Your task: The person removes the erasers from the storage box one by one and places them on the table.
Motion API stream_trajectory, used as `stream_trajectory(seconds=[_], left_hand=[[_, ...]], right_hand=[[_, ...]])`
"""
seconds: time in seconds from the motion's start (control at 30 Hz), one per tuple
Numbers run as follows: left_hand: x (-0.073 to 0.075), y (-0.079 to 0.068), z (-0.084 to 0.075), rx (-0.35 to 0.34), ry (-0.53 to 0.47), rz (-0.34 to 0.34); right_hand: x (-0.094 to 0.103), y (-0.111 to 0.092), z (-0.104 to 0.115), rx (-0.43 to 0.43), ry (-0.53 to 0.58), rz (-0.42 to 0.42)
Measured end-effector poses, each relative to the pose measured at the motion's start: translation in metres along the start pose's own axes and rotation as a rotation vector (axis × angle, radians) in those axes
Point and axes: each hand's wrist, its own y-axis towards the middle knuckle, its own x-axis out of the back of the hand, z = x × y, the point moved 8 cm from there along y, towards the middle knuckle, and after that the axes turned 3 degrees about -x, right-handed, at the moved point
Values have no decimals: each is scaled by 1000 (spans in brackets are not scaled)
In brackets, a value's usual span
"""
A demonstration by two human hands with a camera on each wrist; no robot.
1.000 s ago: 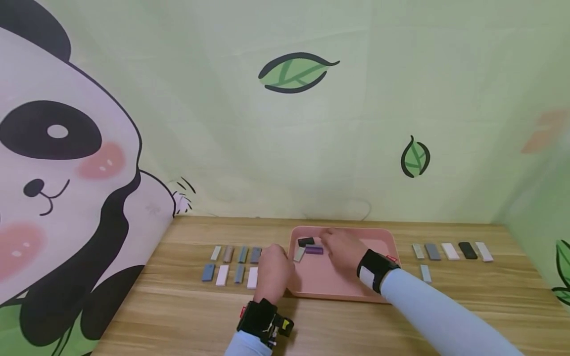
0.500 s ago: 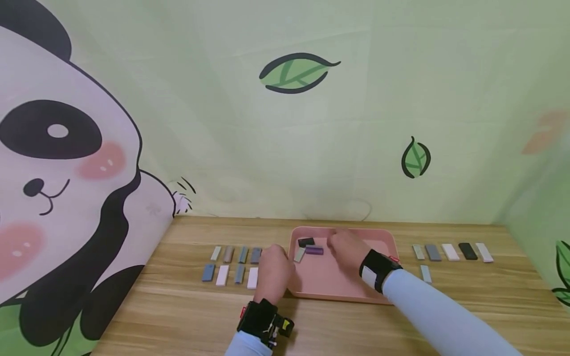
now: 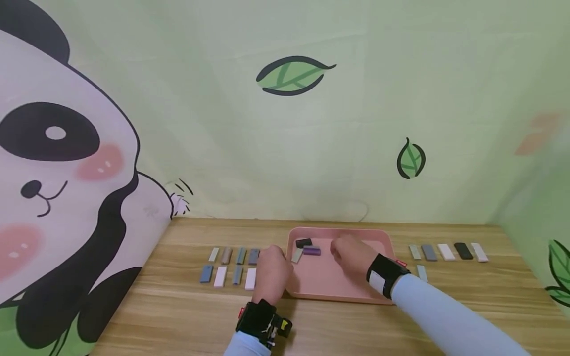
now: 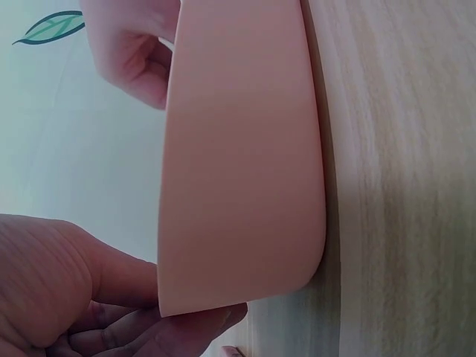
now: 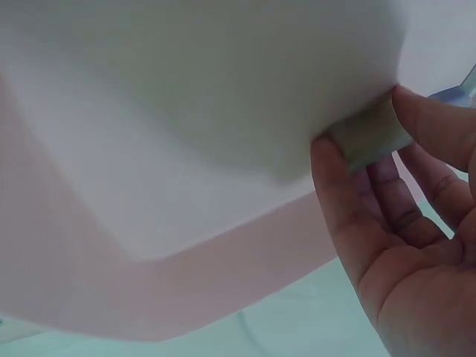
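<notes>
My left hand (image 3: pixel 272 272) grips the left edge of a pink tray (image 3: pixel 320 296). In the left wrist view its thumb lies at the rim and the fingers curl round the tray's wall (image 4: pixel 238 186). Inside the tray, my right hand (image 3: pixel 354 253) pinches a small olive-grey rectangular block (image 5: pixel 370 134) between thumb and forefinger, close over the tray floor. The head view hides that block behind the hand. At the tray's back left lie a black block (image 3: pixel 304 243), a purple block (image 3: pixel 311 251) and a pale grey-green block (image 3: pixel 297 255).
Left of the tray, two rows of small blocks lie on the wooden table (image 3: pixel 178 316), among them a blue block (image 3: pixel 206 274). More blocks lie to the right, including a black block (image 3: pixel 463 250) and a white block (image 3: pixel 479 252). A printed cloth (image 3: pixel 222 123) hangs behind.
My right hand has drawn back to the right inside the tray, away from the black and purple blocks, its fingers now more curled. My left hand keeps its grip on the tray's edge.
</notes>
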Motion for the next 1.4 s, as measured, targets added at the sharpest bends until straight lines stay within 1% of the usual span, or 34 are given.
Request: stream_trajectory(seconds=[0.13, 0.2, 0.33, 0.4, 0.6, 0.8, 1.0, 1.13, 1.23, 1.4], left_hand=[[0, 1, 0, -28, 19, -21], [0, 1, 0, -20, 17, -18], [-1, 2, 0, -11, 18, -19], [-1, 2, 0, -10, 25, -22], [-1, 1, -1, -26, 54, -31], [-2, 0, 1, -31, 43, -41], [-4, -1, 1, 11, 41, 2], [-4, 0, 0, 15, 55, 1], [-3, 1, -1, 9, 50, -11], [-3, 0, -4, -11, 35, -20]], right_hand=[[3, -9, -5, 5, 22, 8], [5, -13, -10, -8, 31, 3], [12, -23, -25, -68, 53, -5], [18, -28, -31, -87, 78, -15], [46, -48, -40, -65, 165, -67], [68, -69, -69, -168, 206, -78], [97, -92, -102, -235, 172, -164], [110, -107, -124, -285, 150, -239], [113, -117, -139, -326, 141, -279], [106, -131, -158, -378, 119, -325]])
